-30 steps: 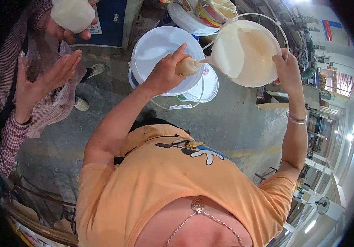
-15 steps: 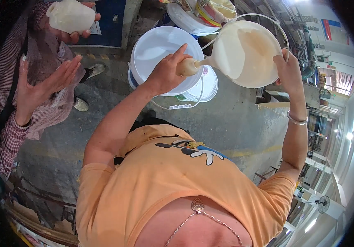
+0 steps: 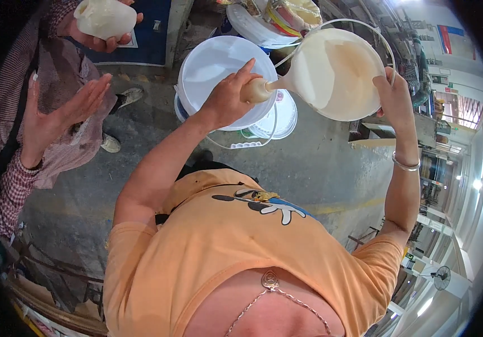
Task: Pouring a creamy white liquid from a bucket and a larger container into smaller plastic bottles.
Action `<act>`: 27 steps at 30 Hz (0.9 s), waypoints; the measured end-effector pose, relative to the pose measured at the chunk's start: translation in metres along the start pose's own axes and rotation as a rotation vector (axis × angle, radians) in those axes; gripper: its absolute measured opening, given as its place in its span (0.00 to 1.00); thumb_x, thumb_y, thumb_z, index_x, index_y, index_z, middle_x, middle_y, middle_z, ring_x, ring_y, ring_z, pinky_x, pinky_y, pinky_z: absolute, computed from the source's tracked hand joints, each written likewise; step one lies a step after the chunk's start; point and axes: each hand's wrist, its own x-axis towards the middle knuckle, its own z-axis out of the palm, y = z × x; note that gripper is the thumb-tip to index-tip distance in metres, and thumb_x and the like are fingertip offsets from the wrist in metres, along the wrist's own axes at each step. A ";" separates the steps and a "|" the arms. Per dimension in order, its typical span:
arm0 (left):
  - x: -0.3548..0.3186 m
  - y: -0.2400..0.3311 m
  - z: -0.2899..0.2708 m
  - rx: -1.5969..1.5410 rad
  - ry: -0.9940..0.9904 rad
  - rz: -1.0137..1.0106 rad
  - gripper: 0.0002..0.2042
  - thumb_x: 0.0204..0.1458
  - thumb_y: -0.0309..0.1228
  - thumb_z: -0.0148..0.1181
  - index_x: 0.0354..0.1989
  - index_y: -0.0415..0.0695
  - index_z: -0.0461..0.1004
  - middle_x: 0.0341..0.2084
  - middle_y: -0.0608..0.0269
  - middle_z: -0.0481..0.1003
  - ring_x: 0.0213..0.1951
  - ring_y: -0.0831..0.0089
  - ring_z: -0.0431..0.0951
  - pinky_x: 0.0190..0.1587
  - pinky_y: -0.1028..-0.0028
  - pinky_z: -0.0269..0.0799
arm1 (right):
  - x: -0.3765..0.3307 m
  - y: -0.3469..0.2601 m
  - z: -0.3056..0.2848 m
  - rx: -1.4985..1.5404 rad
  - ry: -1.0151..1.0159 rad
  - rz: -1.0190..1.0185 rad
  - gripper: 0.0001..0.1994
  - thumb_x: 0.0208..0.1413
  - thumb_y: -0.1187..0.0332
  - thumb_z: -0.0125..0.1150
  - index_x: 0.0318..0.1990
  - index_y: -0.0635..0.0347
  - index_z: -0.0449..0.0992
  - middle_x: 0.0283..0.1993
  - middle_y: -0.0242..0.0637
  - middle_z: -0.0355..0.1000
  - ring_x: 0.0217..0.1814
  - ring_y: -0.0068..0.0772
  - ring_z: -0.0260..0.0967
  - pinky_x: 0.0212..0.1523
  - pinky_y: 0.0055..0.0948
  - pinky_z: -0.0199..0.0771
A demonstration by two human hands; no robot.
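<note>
Over the white bucket point(image 3: 196, 70), the left hand point(image 3: 227, 100) is clamped on a pale rounded vessel point(image 3: 256, 92); the right hand point(image 3: 392, 94) clamps the pail point(image 3: 337, 117) at its rim. Neither has visibly shifted; liquid point(image 3: 281, 84) still bridges both: pouring continues.

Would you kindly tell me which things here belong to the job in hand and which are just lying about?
Apparently in use:
Tilted bucket, in the right hand
Rounded cream piece, in the left hand
White bucket beneath

Apparently just around:
White lid-like piece
Blue panel
Fan
</note>
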 end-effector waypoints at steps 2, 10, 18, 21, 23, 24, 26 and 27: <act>0.000 0.000 0.000 0.001 -0.005 -0.006 0.45 0.44 0.24 0.67 0.70 0.43 0.45 0.56 0.54 0.71 0.57 0.57 0.72 0.61 0.61 0.67 | -0.001 0.000 0.000 -0.011 0.004 -0.016 0.10 0.54 0.67 0.48 0.29 0.66 0.70 0.17 0.32 0.66 0.12 0.20 0.63 0.11 0.22 0.64; 0.000 -0.001 0.001 0.018 -0.002 0.036 0.45 0.45 0.25 0.67 0.70 0.43 0.45 0.55 0.54 0.72 0.57 0.57 0.72 0.61 0.61 0.67 | -0.003 -0.004 -0.001 -0.013 0.006 0.001 0.10 0.54 0.67 0.47 0.30 0.66 0.70 0.17 0.31 0.66 0.12 0.19 0.62 0.11 0.21 0.64; 0.000 -0.003 0.001 -0.005 -0.007 0.024 0.45 0.44 0.24 0.67 0.70 0.43 0.45 0.55 0.53 0.72 0.57 0.56 0.72 0.62 0.61 0.66 | -0.003 -0.004 -0.001 -0.017 0.012 -0.001 0.10 0.55 0.67 0.48 0.29 0.65 0.69 0.17 0.29 0.65 0.12 0.17 0.61 0.11 0.20 0.63; 0.000 -0.001 0.000 -0.010 -0.006 0.024 0.45 0.44 0.24 0.67 0.70 0.43 0.45 0.55 0.53 0.72 0.57 0.57 0.71 0.62 0.61 0.66 | -0.003 -0.003 -0.003 0.020 -0.014 0.006 0.09 0.55 0.67 0.48 0.28 0.64 0.69 0.17 0.29 0.64 0.12 0.17 0.60 0.11 0.20 0.62; -0.001 0.000 -0.001 -0.016 -0.008 0.014 0.46 0.44 0.24 0.67 0.71 0.44 0.45 0.55 0.53 0.72 0.57 0.57 0.71 0.62 0.62 0.65 | -0.005 -0.006 -0.003 0.018 0.001 0.001 0.09 0.54 0.67 0.48 0.28 0.64 0.69 0.16 0.29 0.64 0.12 0.17 0.60 0.10 0.20 0.62; -0.001 0.000 -0.001 -0.020 -0.009 0.017 0.45 0.44 0.24 0.67 0.70 0.44 0.45 0.55 0.53 0.72 0.57 0.57 0.71 0.62 0.62 0.66 | -0.006 -0.006 -0.003 0.018 0.002 0.001 0.09 0.54 0.67 0.48 0.28 0.64 0.69 0.16 0.29 0.64 0.12 0.17 0.60 0.10 0.20 0.62; -0.002 0.001 -0.001 -0.024 -0.008 0.022 0.45 0.44 0.24 0.67 0.70 0.44 0.45 0.55 0.53 0.72 0.57 0.57 0.71 0.62 0.62 0.66 | -0.007 -0.005 -0.003 0.021 0.003 -0.007 0.09 0.54 0.67 0.49 0.27 0.64 0.69 0.16 0.29 0.64 0.12 0.18 0.60 0.10 0.21 0.62; -0.003 0.001 0.000 -0.015 -0.006 0.016 0.45 0.44 0.24 0.67 0.70 0.44 0.46 0.55 0.53 0.72 0.57 0.57 0.72 0.62 0.62 0.66 | -0.009 -0.005 -0.003 0.022 0.004 -0.009 0.09 0.54 0.67 0.49 0.27 0.64 0.69 0.16 0.29 0.64 0.12 0.18 0.60 0.10 0.21 0.62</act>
